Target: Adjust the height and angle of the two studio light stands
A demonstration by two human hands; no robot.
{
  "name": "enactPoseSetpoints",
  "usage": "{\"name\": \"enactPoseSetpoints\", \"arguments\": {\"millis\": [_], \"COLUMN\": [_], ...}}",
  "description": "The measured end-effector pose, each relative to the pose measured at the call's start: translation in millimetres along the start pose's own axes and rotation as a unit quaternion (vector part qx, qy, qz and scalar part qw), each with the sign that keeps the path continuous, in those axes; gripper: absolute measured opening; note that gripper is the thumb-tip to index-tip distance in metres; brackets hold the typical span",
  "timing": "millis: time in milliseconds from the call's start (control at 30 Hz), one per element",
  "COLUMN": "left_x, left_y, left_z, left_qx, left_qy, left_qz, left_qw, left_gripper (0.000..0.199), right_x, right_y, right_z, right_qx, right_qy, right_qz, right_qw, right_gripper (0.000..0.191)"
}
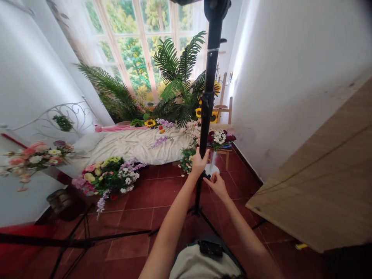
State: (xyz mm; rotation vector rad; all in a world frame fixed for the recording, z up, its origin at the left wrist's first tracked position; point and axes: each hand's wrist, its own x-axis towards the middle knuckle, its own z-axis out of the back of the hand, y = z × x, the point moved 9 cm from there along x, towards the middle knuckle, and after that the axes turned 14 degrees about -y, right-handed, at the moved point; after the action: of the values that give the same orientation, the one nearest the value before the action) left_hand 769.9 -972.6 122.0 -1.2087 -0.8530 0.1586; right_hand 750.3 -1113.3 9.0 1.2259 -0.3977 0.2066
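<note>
A tall black light stand rises in front of me from splayed legs on the floor. Its top runs out of the upper edge of the view. My left hand is wrapped around the pole at about mid-height. Just below and to the right, my right hand pinches a black clamp knob on the stand's collar. Both arms reach forward from the bottom of the view. Behind my hands stands a white vase with dark red and white flowers.
A bed with a cream cover lies behind, flowers and palm fronds around it. Another black stand's leg crosses the red tiled floor at left. A large wooden panel leans at right. A wooden easel stands by the wall.
</note>
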Motion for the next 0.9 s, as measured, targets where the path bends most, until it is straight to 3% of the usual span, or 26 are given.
{"name": "enactPoseSetpoints", "arguments": {"millis": [100,200,300,400,567,667,767,900], "left_x": [-9,-12,-3,18,61,80,91,96], "left_y": [12,22,18,-3,-74,-104,-118,-119], "left_z": [0.7,-0.3,-4.0,-9.5,-12.5,-10.3,-12.1,-15.3], "left_qx": [-0.004,-0.007,-0.006,-0.026,-0.098,-0.120,-0.125,-0.129], "left_qy": [-0.003,-0.008,-0.018,-0.021,-0.011,-0.023,-0.025,-0.035], "left_qz": [-0.002,0.011,0.025,0.054,0.041,0.033,0.021,0.020], "left_qw": [1.000,1.000,1.000,0.998,0.994,0.992,0.992,0.991], "left_gripper": [0.035,0.032,0.033,0.037,0.038,0.036,0.033,0.029], "right_x": [-2,-1,2,5,7,10,12,14], "right_y": [-11,-10,-8,-8,-10,-11,-11,-10], "right_z": [-2,-9,-13,-14,-14,-13,-13,-13], "right_qx": [0.009,-0.008,-0.020,-0.016,0.000,-0.012,-0.015,-0.008], "right_qy": [0.004,0.050,0.081,0.085,0.088,0.095,0.106,0.118], "right_qz": [-0.026,-0.001,0.020,0.022,0.015,0.025,0.037,0.048], "right_qw": [1.000,0.999,0.996,0.996,0.996,0.995,0.994,0.992], "right_gripper": [0.045,0.042,0.041,0.041,0.040,0.042,0.044,0.043]}}
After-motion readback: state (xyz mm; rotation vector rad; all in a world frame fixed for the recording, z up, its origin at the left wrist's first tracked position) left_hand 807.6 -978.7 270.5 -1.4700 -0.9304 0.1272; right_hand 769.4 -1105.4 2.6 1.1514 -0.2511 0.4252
